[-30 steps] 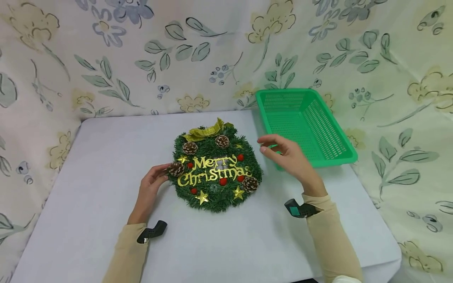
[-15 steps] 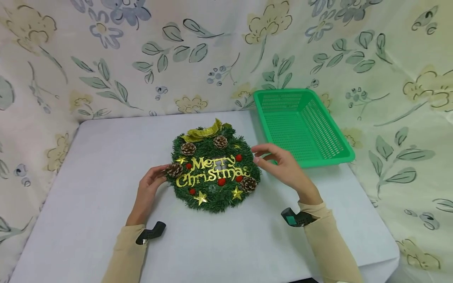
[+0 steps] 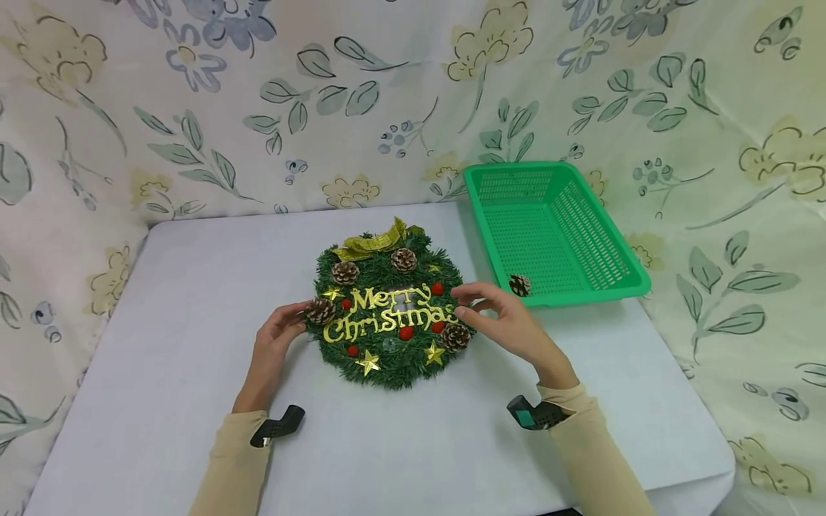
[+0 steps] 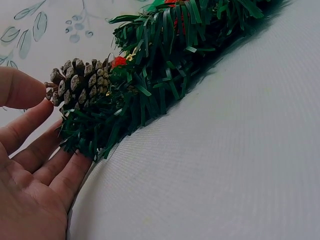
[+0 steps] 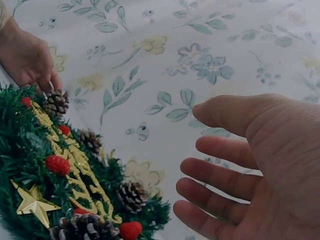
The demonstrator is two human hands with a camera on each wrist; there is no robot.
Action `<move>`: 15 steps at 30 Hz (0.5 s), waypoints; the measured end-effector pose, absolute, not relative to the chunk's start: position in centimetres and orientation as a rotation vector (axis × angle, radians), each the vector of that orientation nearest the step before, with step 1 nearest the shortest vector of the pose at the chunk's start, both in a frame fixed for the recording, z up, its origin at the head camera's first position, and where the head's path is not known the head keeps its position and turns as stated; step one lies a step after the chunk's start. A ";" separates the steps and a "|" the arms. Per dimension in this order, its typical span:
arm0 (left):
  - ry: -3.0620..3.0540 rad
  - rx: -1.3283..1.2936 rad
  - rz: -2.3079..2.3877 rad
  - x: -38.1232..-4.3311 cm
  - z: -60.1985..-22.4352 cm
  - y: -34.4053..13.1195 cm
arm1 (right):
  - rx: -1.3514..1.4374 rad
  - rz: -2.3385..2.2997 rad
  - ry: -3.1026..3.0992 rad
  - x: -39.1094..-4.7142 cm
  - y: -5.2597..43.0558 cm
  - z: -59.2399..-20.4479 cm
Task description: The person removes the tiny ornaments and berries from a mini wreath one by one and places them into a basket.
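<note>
From the head view, a round green tinsel wreath [image 3: 400, 356] with gold "Merry Christmas" lettering [image 3: 388, 317] lies flat on the white-covered tabletop [image 3: 387, 444], between my two sets of fingers. My left fingers [image 3: 279, 317] are at its left edge, tips against a brown scaly left pinecone [image 3: 320, 311] on the rim. My right fingers [image 3: 497, 294] hold nothing; loosely bent, they reach over the wreath's right edge, just beside a red ball [image 3: 437, 288] and near a brown lower-right pinecone [image 3: 455, 337]. Beyond them stands a bright green plastic basket [image 3: 594, 295] with pierced walls, a dark brown pinecone [image 3: 519, 285] inside its near-left corner. In the left wrist view, my thumb [image 4: 20, 88] and forefinger reach the left pinecone's outer end, while the other fingers, nearly straight, touch the tinsel just below it, clasping nothing. In the right wrist view, my right fingers are spread, slightly curved and free, with a gap between them and the wreath at lower left, where a gold five-pointed star [image 5: 37, 206] shows; my left fingers appear at the far edge, by the left pinecone.
</note>
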State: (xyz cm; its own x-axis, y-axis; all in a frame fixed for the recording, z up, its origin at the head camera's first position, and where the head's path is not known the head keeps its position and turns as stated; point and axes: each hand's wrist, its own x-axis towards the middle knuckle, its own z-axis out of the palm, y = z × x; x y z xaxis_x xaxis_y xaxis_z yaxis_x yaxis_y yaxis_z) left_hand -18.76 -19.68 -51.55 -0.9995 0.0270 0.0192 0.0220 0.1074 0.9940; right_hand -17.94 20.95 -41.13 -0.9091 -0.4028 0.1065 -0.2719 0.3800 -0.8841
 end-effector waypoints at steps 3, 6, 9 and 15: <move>2.342 0.048 2.089 -18.8 -51.6 -19.7 | -0.603 -1.552 2.501 -17.9 20.8 -41.7; 2.342 0.040 2.081 -18.8 -51.6 -19.7 | -0.588 -1.522 2.513 -17.9 20.6 -42.2; 2.344 0.041 2.076 -18.7 -51.6 -19.6 | -0.600 -1.489 2.529 -17.8 20.6 -42.7; 2.348 0.044 2.078 -18.7 -51.5 -19.6 | -0.607 -1.457 2.524 -17.8 20.5 -43.5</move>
State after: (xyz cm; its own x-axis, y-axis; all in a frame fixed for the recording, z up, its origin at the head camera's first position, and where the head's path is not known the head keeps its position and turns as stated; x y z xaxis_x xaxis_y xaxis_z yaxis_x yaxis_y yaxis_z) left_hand -18.75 -19.63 -51.52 -0.9996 0.0249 0.0143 0.0172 0.1213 0.9925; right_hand -17.83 20.54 -43.51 -0.9038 -0.4239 0.0590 -0.2631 0.4416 -0.8578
